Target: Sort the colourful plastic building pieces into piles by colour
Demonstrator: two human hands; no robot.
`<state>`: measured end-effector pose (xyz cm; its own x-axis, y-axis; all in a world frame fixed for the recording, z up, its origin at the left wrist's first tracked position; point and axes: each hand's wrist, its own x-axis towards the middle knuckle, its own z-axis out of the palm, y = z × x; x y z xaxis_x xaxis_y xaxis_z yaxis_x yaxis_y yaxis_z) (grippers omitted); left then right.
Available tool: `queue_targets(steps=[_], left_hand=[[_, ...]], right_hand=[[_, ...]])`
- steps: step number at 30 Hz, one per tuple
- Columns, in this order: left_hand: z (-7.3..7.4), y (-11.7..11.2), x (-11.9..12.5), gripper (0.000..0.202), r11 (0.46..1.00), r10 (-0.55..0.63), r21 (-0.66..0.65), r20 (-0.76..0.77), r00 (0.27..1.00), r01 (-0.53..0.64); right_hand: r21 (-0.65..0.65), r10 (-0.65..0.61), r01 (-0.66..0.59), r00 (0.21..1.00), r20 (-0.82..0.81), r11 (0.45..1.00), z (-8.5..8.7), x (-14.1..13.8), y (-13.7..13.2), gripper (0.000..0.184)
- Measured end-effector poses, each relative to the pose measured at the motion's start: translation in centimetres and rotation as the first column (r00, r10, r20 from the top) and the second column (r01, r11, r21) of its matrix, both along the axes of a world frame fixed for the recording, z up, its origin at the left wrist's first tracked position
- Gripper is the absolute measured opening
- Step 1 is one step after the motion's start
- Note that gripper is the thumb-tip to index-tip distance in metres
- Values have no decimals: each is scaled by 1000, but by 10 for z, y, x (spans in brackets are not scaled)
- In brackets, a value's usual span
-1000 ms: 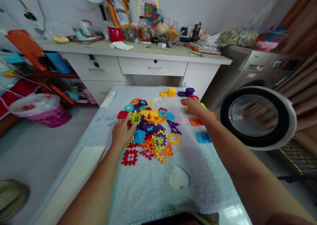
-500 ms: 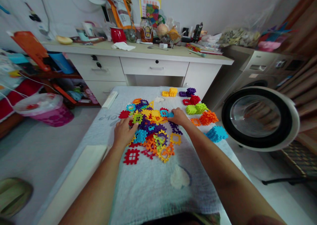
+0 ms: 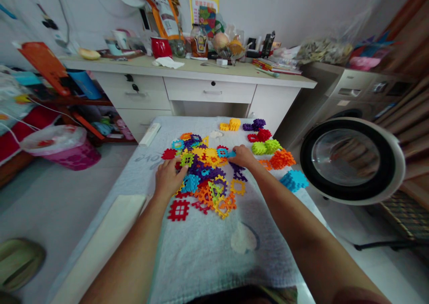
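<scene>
A mixed heap of colourful plastic interlocking pieces [image 3: 208, 170] lies on the cloth-covered table. At its left side my left hand [image 3: 167, 177] is closed on a lime-green window-shaped piece [image 3: 187, 160], thumb against its lower edge. On the heap's right side my right hand [image 3: 242, 156] pinches a small blue piece [image 3: 231, 154], mostly covered by the fingers. Just left of that is a blue window-shaped piece [image 3: 221, 152]. A red window-shaped piece [image 3: 178, 210] lies flat at the near edge of the heap.
Along the table's right side stand sorted piles: yellow [image 3: 234, 124], purple [image 3: 258, 125], red [image 3: 264, 135], lime-green [image 3: 272, 146], orange [image 3: 283, 159] and blue [image 3: 294, 180]. A white strip [image 3: 150, 135] lies far left. The washing machine door [image 3: 351, 160] hangs open at right.
Both hands stay in nearly the same place with their pieces. The whole view has shifted very slightly; the heap and sorted piles look the same.
</scene>
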<state>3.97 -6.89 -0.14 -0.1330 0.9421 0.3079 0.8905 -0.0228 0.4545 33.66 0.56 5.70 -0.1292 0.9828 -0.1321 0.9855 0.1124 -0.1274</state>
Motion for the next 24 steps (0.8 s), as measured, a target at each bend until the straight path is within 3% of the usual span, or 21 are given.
queue_targets(steps=[8,12,18,24], left_hand=[[-1,0,0,42,1000,-11,16,4,1000,11],[3,-3,3,44,993,-7,117,20,1000,5],[13,-7,7,45,971,-25,238,28,999,18],[25,-13,11,32,961,-55,276,131,990,17]], right_hand=[[34,1,-2,999,47,999,3,1,1,49],[26,20,-22,997,69,999,6,2,0,43],[74,128,-127,992,-9,989,33,28,-11,48],[4,346,-346,938,-37,938,60,74,-51,51]])
